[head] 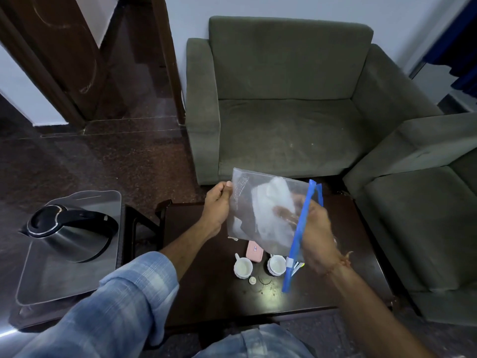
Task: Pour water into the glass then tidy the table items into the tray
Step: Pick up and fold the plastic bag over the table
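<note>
Above the dark table (206,280), the left hand (216,208) pinches a clear zip bag's (263,210) edge; the right hand (317,236) grips its blue zipper end; two white cups (243,267) stand below; the steel tray (64,275) holds a kettle (69,231).

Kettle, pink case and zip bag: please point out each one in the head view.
kettle (68,232), head view, on its steel body
pink case (254,250), head view, on its top face
zip bag (260,202), head view, on its clear side
</note>
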`<action>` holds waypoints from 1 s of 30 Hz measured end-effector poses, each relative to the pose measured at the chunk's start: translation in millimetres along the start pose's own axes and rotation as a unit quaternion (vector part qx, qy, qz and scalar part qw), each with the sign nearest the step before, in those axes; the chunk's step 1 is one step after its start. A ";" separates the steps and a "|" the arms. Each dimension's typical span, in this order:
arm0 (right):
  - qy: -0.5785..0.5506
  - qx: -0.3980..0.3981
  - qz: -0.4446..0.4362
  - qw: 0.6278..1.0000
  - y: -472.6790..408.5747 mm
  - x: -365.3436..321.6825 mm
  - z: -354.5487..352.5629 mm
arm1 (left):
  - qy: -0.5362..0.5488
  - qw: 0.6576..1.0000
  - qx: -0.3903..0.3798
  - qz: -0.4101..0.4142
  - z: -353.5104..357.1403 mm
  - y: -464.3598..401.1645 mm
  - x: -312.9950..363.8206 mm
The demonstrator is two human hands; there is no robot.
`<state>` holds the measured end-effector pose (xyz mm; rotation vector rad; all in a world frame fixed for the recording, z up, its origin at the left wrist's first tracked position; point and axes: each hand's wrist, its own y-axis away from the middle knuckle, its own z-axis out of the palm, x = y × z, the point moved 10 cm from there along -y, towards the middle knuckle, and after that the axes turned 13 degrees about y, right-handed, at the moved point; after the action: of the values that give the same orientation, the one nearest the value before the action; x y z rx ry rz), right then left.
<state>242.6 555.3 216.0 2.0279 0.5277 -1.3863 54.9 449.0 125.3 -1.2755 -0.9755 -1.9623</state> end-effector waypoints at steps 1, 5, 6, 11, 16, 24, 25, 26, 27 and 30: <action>-0.010 0.002 -0.011 1.000 3.8 -4.2 -6.0 | 0.014 1.000 0.003 -0.005 -2.1 -0.2 0.3; -0.063 0.024 -0.053 0.996 19.2 -21.2 -39.3 | 0.077 0.996 0.020 -0.037 -11.1 -1.7 -0.1; -0.069 0.019 -0.049 0.996 22.7 -24.4 -45.8 | 0.090 0.995 0.025 -0.045 -13.1 -2.0 -0.3; -0.066 0.022 0.010 0.998 25.2 -6.9 -90.0 | 0.155 0.983 0.054 -0.084 -21.7 -5.0 -8.5; 0.006 0.003 0.091 0.996 -5.1 36.8 -135.9 | 0.256 0.956 -0.025 -0.142 -7.1 0.1 -23.1; 0.198 0.001 0.154 0.968 -108.5 131.6 -175.9 | 0.212 0.961 0.037 -0.175 -12.9 0.5 -61.1; 0.234 0.002 0.152 0.960 -123.3 142.8 -176.9 | 0.210 0.960 0.050 -0.178 -12.0 -0.1 -65.0; 0.273 -0.002 0.149 0.950 -138.0 152.9 -177.2 | 0.206 0.960 0.065 -0.178 -10.7 -0.9 -68.9; 0.304 -0.011 0.144 0.942 -153.0 163.6 -176.3 | 0.202 0.960 0.077 -0.176 -8.5 -1.7 -72.1; 0.359 -0.045 0.135 0.923 -194.7 192.2 -170.8 | 0.196 0.960 0.097 -0.176 -1.1 -0.3 -83.3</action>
<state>307.3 810.6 29.8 2.3905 0.5665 -0.4158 84.2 455.6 47.6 -0.5987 -1.2095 -2.2047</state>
